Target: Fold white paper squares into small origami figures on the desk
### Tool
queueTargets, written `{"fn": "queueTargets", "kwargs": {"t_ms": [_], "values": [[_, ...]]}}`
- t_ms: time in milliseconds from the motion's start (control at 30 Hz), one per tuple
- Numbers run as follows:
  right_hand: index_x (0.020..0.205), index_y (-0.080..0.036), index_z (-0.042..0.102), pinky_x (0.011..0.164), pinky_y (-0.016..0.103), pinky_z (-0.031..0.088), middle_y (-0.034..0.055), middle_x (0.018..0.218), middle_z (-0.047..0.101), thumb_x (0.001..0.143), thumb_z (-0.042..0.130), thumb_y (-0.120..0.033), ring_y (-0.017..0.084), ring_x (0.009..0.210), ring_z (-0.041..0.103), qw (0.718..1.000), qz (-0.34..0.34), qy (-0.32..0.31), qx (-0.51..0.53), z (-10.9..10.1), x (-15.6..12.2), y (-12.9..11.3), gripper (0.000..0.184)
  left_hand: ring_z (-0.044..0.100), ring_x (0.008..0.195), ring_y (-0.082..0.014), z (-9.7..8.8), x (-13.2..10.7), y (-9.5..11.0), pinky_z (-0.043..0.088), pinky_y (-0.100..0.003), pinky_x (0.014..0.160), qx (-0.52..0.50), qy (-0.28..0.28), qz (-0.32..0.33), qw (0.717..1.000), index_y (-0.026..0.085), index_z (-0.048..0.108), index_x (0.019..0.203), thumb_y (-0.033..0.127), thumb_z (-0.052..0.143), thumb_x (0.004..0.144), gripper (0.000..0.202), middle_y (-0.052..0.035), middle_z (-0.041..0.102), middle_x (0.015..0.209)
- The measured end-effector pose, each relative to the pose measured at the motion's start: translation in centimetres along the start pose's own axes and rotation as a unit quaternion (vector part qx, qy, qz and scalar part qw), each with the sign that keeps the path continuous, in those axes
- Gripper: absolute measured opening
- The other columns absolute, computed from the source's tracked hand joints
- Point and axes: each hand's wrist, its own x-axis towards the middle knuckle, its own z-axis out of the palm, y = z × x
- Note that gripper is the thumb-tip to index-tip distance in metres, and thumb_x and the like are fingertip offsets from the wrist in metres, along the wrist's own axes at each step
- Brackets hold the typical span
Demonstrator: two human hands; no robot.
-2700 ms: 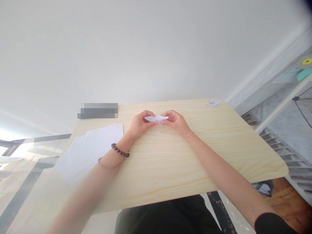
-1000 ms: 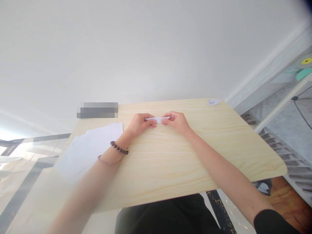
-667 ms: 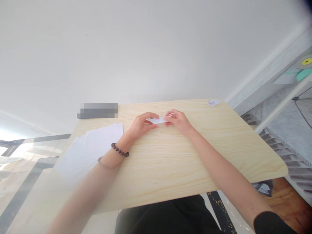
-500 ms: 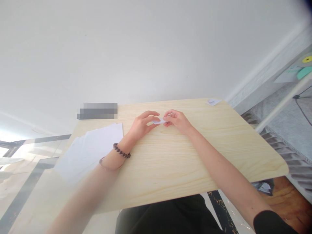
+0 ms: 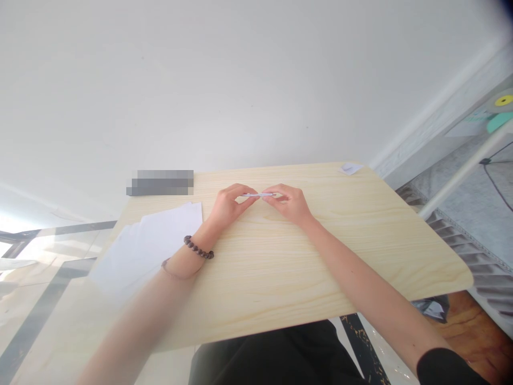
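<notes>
A small piece of folded white paper (image 5: 260,194) is held between my two hands, turned nearly edge-on so that it looks like a thin strip. My left hand (image 5: 231,202) pinches its left end between thumb and fingers. At the other end, the thumb and fingers of my right hand (image 5: 289,200) are closed on it. Both hands are over the middle of the table, their fingertips close together. The folds of the paper are too small to make out.
White paper sheets (image 5: 160,235) lie overlapping on the left of the wooden table (image 5: 280,289), partly behind my left forearm. A small folded paper (image 5: 350,168) rests at the far right corner. A blurred-out grey block (image 5: 160,183) covers the far left corner. A white wall (image 5: 256,80) stands behind.
The paper has turned from showing its flat face to nearly edge-on. My left fingers, spread around it before, have closed on its left end.
</notes>
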Motion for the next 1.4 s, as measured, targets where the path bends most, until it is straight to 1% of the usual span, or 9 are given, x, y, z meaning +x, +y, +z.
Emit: {"fn": "queueTargets", "kwargs": {"t_ms": [167,300,433,500,633,800,867,1033,1400], "values": [[0.088,-0.022,0.066,0.066,0.025,0.054,0.0021,0.089,0.066,0.079,0.053,-0.033,0.013,0.079,0.061,0.996,-0.079,0.009,-0.039,0.21,-0.01,0.22,0.019,0.060,0.083,-0.0132,-0.08,0.07,0.37,0.048,-0.025,0.075,0.005,-0.022,0.000,1.000,0.018,0.064,0.086,0.028,0.056,0.079,0.015,-0.0022,0.066,0.087],[0.087,-0.022,0.066,0.064,0.025,0.052,0.0020,0.087,0.067,0.081,0.052,-0.032,0.014,0.078,0.061,0.992,-0.100,0.004,-0.075,0.30,-0.01,0.20,0.018,0.060,0.083,-0.0136,-0.06,0.07,0.34,0.047,-0.025,0.075,0.017,-0.026,0.009,0.999,0.018,0.064,0.085,0.025,0.055,0.079,0.014,-0.0033,0.066,0.087],[0.087,-0.022,0.064,0.073,0.026,0.049,0.0015,0.086,0.067,0.081,0.052,-0.030,0.014,0.079,0.061,0.984,-0.129,0.004,-0.124,0.26,0.02,0.23,0.016,0.059,0.083,-0.0144,-0.04,0.01,0.25,0.047,-0.027,0.076,0.033,-0.024,0.036,0.999,0.018,0.064,0.083,0.024,0.054,0.079,0.013,-0.0042,0.066,0.086],[0.087,-0.022,0.064,0.074,0.026,0.048,0.0011,0.086,0.067,0.080,0.052,-0.029,0.014,0.080,0.061,0.979,-0.141,0.005,-0.147,0.27,0.01,0.26,0.014,0.059,0.082,-0.0144,-0.04,-0.01,0.26,0.047,-0.027,0.075,0.040,-0.026,0.047,0.998,0.018,0.064,0.083,0.023,0.054,0.079,0.012,-0.0043,0.066,0.086],[0.085,-0.021,0.063,0.072,0.025,0.046,0.0011,0.083,0.067,0.081,0.051,-0.027,0.013,0.078,0.060,0.972,-0.151,0.001,-0.180,0.38,-0.02,0.24,0.013,0.058,0.080,-0.0142,0.05,0.01,0.29,0.046,-0.027,0.074,0.058,-0.029,0.071,0.995,0.018,0.063,0.083,0.022,0.054,0.078,0.011,-0.0045,0.065,0.084],[0.082,-0.021,0.062,0.071,0.025,0.045,0.0014,0.080,0.067,0.082,0.049,-0.025,0.013,0.076,0.059,0.969,-0.162,0.000,-0.186,0.47,0.01,0.05,0.014,0.058,0.078,-0.0146,0.29,0.06,0.15,0.046,-0.029,0.075,0.076,-0.007,0.097,0.992,0.017,0.062,0.081,0.020,0.054,0.078,0.009,-0.0045,0.065,0.082],[0.083,-0.021,0.062,0.072,0.025,0.045,0.0015,0.081,0.067,0.083,0.047,-0.025,0.014,0.077,0.059,0.970,-0.158,-0.006,-0.185,0.42,0.01,-0.05,0.016,0.058,0.078,-0.0145,0.30,0.07,0.11,0.045,-0.030,0.076,0.078,-0.007,0.096,0.992,0.017,0.062,0.082,0.020,0.053,0.078,0.010,-0.0042,0.065,0.082],[0.085,-0.022,0.063,0.072,0.026,0.045,0.0012,0.082,0.067,0.083,0.046,-0.027,0.014,0.078,0.059,0.971,-0.143,-0.020,-0.190,0.29,-0.08,-0.12,0.018,0.057,0.081,-0.0152,0.19,0.06,0.16,0.045,-0.030,0.077,0.070,-0.036,0.070,0.994,0.018,0.061,0.083,0.021,0.051,0.079,0.011,-0.0046,0.064,0.085],[0.086,-0.022,0.063,0.074,0.027,0.044,0.0020,0.084,0.067,0.086,0.044,-0.030,0.015,0.080,0.059,0.969,-0.147,-0.043,-0.193,-0.07,0.13,-0.27,0.020,0.057,0.083,-0.0160,0.03,0.09,-0.07,0.045,-0.031,0.079,0.090,-0.024,0.085,0.992,0.017,0.061,0.081,0.023,0.055,0.077,0.010,-0.0058,0.063,0.084]]}}
